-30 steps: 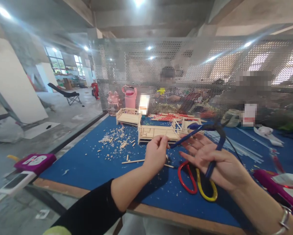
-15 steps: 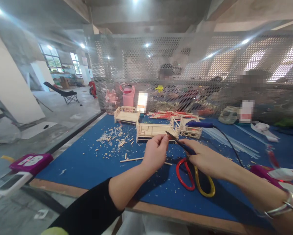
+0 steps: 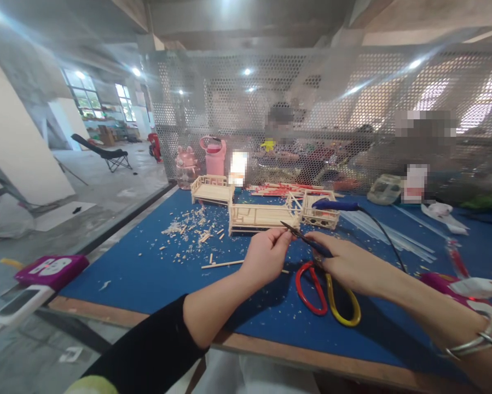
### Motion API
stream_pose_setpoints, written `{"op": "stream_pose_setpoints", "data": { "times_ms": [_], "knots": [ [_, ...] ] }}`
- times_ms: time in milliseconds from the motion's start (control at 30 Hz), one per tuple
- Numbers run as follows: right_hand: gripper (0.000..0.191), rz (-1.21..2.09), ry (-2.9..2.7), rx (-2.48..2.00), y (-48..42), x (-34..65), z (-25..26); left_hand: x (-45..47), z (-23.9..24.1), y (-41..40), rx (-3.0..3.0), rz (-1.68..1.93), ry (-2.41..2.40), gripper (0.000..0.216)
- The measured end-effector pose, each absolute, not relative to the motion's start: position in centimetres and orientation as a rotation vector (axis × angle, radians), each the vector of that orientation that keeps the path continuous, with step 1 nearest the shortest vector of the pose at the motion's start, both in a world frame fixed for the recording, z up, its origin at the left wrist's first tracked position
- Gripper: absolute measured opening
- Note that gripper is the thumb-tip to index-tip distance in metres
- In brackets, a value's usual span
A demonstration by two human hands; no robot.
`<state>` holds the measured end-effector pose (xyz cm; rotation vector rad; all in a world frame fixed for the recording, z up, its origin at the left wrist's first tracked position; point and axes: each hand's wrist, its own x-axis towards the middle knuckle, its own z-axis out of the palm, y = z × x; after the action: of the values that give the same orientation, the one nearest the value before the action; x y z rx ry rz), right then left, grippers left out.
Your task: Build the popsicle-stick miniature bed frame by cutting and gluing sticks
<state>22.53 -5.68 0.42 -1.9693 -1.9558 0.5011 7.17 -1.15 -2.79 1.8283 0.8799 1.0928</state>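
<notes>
My left hand (image 3: pixel 266 254) is closed in a pinch over the table's middle; what its fingertips hold is too small to make out. My right hand (image 3: pixel 346 262) grips a dark pointed tool (image 3: pixel 317 247) with a dark blue handle, its tip beside the left fingertips. Below the right hand are scissors (image 3: pixel 311 293) with one red and one yellow handle, their blades hidden. Just behind the hands stands a model bed of thin wooden sticks (image 3: pixel 258 216). A thin wooden stick (image 3: pixel 223 265) lies partly behind the left wrist.
Two more stick models, a small bench (image 3: pixel 213 191) and a square frame (image 3: pixel 322 210), stand behind. A blue glue gun (image 3: pixel 338 205) trails its cable rightward. Wood scraps (image 3: pixel 192 232), red-tipped sticks (image 3: pixel 282 189) and clear glue sticks (image 3: pixel 387 235) lie about. A perforated screen (image 3: pixel 229 98) borders the back.
Both hands have shifted slightly to the right along with the dark tool. Left fingertips and tool tip remain close together. The view has tilted a little.
</notes>
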Motion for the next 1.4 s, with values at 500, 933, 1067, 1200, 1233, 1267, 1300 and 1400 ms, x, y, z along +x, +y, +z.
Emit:
{"op": "stream_pose_setpoints", "data": {
  "times_ms": [500,933,1067,1200,1233,1267,1300,1400],
  "knots": [
    [0.028,0.226,-2.085,-1.863,-5.6,22.8,-0.8,7.4,-3.2,-1.2,1.97,1.078,0.931,0.032],
    [0.021,1.27,-1.935,-1.586,-5.0,25.4,-0.5,7.9,-3.4,-1.4,1.762,0.905,0.786,0.028],
    [0.027,1.386,-1.957,-1.545,-5.0,25.5,-0.5,7.8,-3.4,-1.2,1.868,0.912,0.788,0.031],
    [0.021,0.418,-2.126,-1.925,-4.4,24.9,0.1,7.5,-2.7,-1.1,1.978,0.911,1.006,0.029],
    [0.024,0.177,-2.089,-2.054,-4.3,24.9,0.3,7.3,-2.4,-1.1,2.006,0.915,1.042,0.03],
    [0.028,-0.001,-2.047,-2.166,-4.1,25.0,0.3,7.1,-2.2,-1.0,2.041,0.915,1.063,0.03],
    [0.032,-0.12,-2.012,-2.251,-4.0,25.1,0.4,6.8,-1.9,-0.9,2.091,0.908,1.078,0.032],
    [0.036,-0.249,-2.052,-2.295,-4.2,25.5,0.2,5.7,-1.5,0.1,2.305,0.79,1.196,0.033]
  ]
}}
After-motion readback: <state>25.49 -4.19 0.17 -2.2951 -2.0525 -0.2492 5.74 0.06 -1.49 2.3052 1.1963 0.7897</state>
